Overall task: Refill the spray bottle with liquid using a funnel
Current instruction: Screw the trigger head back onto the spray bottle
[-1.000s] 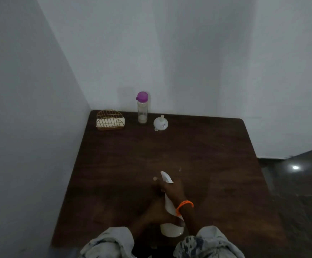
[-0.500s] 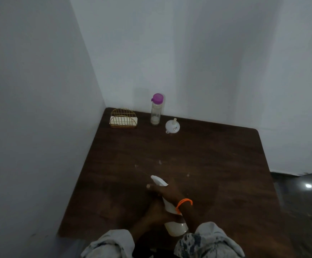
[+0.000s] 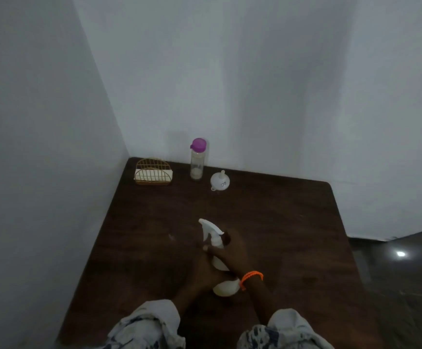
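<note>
A white spray bottle (image 3: 223, 288) stands near the front of the dark wooden table (image 3: 280, 222). My left hand (image 3: 206, 270) grips its body. My right hand (image 3: 230, 253), with an orange band at the wrist, is wrapped round the neck just under the white trigger head (image 3: 208, 226). A clear bottle with a purple cap (image 3: 197, 159) stands at the back, a little pale liquid at its bottom. To its right a white funnel (image 3: 219, 182) lies mouth down with its spout up.
A gold wire holder with white napkins (image 3: 153, 172) sits in the back left corner. White walls close off the left and back sides. The dark floor (image 3: 393, 273) lies beyond the table's right edge.
The camera has tilted up and shifted. My right hand has slid from over the trigger head down to the neck, so the head now shows in full.
</note>
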Motion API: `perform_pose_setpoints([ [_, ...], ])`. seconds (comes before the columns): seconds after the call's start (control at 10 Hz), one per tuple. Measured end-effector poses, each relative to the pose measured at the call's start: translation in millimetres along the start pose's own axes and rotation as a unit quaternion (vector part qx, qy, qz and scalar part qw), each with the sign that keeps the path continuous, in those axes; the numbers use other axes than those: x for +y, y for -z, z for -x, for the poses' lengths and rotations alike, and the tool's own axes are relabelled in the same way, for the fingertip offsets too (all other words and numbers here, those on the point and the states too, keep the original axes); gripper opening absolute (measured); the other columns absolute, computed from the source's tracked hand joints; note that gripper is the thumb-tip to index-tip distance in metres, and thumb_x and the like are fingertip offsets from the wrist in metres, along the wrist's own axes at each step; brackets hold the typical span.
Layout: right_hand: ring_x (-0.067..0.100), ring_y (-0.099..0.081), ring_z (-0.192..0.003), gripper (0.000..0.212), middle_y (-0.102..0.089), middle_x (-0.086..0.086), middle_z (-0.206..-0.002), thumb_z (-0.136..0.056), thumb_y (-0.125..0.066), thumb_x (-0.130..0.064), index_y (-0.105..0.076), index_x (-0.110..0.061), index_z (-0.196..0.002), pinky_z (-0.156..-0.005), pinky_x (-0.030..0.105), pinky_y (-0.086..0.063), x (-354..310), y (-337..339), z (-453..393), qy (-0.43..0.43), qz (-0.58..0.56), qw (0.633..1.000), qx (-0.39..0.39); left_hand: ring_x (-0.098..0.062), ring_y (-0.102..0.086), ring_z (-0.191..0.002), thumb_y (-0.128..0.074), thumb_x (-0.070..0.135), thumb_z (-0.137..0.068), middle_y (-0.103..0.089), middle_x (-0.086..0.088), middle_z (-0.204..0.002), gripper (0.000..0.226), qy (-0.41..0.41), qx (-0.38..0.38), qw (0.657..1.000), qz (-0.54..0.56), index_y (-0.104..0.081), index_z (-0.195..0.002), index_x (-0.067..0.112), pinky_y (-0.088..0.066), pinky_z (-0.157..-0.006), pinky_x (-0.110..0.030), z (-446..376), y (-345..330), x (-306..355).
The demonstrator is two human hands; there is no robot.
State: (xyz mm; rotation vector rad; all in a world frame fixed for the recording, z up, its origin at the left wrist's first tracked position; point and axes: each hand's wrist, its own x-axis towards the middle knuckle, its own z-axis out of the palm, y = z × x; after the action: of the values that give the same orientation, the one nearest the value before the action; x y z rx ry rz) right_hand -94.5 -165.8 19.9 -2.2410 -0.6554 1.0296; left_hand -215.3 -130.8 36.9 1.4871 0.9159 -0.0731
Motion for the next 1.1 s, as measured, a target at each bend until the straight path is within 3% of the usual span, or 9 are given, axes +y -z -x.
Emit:
perform_pose_setpoints([
  [0.2,-0.001,-0.069,-0.072,0.032,-0.074,-0.006,-0.075,-0.063,-0.091,-0.045,-0.070,-0.029,-0.081,-0.060,0.013,-0.053,-5.5,43.1,-9.7,0.079,-0.051,0.992,0.079,-0.021,-0.055,-0.133,-0.095,0.016,-0.067,-0.056,-0.005,-0.144,0.092,-0.045,0.028,0.998,-0.018,-0.048,-0.146,0.012,-0.048,-0.111,-0.041,-33.9,9.2,31.6],
  [0.4,0.012,-0.073,-0.091,0.040,-0.075,0.003,-0.098,-0.070,-0.090,-0.017,-0.069,-0.014,-0.104,-0.081,0.038,-0.062,-8.5,99.1,-39.4,0.113,-0.102,0.984,0.092,-0.020,-0.062,-0.124,-0.096,0.021,-0.064,-0.066,0.000,-0.132,0.080,-0.052,0.008,0.997,-0.058,-0.060,-0.136,0.021,-0.054,-0.104,-0.046,-85.3,16.4,52.3],
  [0.5,0.019,-0.070,-0.097,0.049,-0.069,0.005,-0.105,-0.068,-0.090,-0.009,-0.061,-0.012,-0.108,-0.082,0.041,-0.061,-10.4,122.8,-61.6,0.125,-0.114,0.977,0.129,-0.019,-0.064,-0.121,-0.093,0.021,-0.067,-0.068,0.003,-0.127,0.070,-0.046,0.009,0.998,-0.043,-0.064,-0.130,0.023,-0.056,-0.100,-0.046,-117.1,13.3,66.9],
  [0.6,0.026,-0.070,-0.096,0.052,-0.068,0.011,-0.103,-0.067,-0.090,-0.004,-0.058,-0.004,-0.108,-0.082,0.047,-0.060,-14.2,140.3,-90.2,0.126,-0.123,0.971,0.165,-0.018,-0.063,-0.121,-0.090,0.026,-0.074,-0.068,-0.001,-0.129,0.066,-0.048,-0.002,0.996,-0.073,-0.062,-0.133,0.016,-0.054,-0.097,-0.032,-148.3,8.4,90.4],
  [0.7,0.032,-0.069,-0.091,0.048,-0.067,0.017,-0.098,-0.066,-0.088,0.003,-0.056,0.001,-0.101,-0.077,0.051,-0.058,-18.6,152.3,-120.7,0.129,-0.120,0.966,0.188,-0.020,-0.061,-0.123,-0.087,0.026,-0.079,-0.065,-0.006,-0.133,0.065,-0.040,0.011,0.996,-0.083,-0.059,-0.136,0.010,-0.048,-0.081,-0.015,-184.0,-1.2,103.2],
  [0.8,0.028,-0.065,-0.084,0.045,-0.065,0.016,-0.094,-0.066,-0.087,0.004,-0.055,0.001,-0.098,-0.072,0.044,-0.055,-21.8,163.0,-148.0,0.140,-0.107,0.965,0.196,-0.022,-0.057,-0.129,-0.083,0.022,-0.083,-0.061,-0.008,-0.139,0.064,-0.051,0.034,0.994,-0.093,-0.054,-0.139,0.009,-0.051,-0.084,-0.016,-211.2,-8.5,110.6],
  [0.9,0.025,-0.064,-0.084,0.047,-0.065,0.014,-0.094,-0.067,-0.088,-0.001,-0.055,-0.002,-0.102,-0.072,0.043,-0.054,-22.9,173.4,-170.1,0.146,-0.096,0.966,0.193,-0.026,-0.053,-0.135,-0.080,0.022,-0.087,-0.057,-0.009,-0.144,0.065,-0.066,0.050,0.990,-0.117,-0.050,-0.144,0.009,-0.044,-0.107,-0.033,-234.0,-11.1,119.2],
  [1.0,0.023,-0.064,-0.085,0.048,-0.065,0.008,-0.094,-0.068,-0.088,-0.004,-0.055,-0.005,-0.103,-0.072,0.041,-0.054,-22.6,179.1,-186.2,0.154,-0.095,0.965,0.188,-0.028,-0.049,-0.140,-0.071,0.018,-0.094,-0.051,-0.013,-0.150,0.063,-0.072,0.042,0.987,-0.135,-0.044,-0.149,0.005,-0.039,-0.113,-0.033,-254.0,-13.6,127.9],
  [1.1,0.015,-0.061,-0.080,0.048,-0.062,-0.001,-0.090,-0.067,-0.089,-0.005,-0.056,-0.007,-0.101,-0.068,0.029,-0.051,-24.9,180.4,-195.5,0.156,-0.097,0.965,0.188,-0.026,-0.044,-0.144,-0.068,0.017,-0.096,-0.044,-0.014,-0.155,0.066,-0.078,0.040,0.982,-0.168,-0.036,-0.153,0.004,-0.034,-0.117,-0.031,-265.8,-13.3,131.7],
])
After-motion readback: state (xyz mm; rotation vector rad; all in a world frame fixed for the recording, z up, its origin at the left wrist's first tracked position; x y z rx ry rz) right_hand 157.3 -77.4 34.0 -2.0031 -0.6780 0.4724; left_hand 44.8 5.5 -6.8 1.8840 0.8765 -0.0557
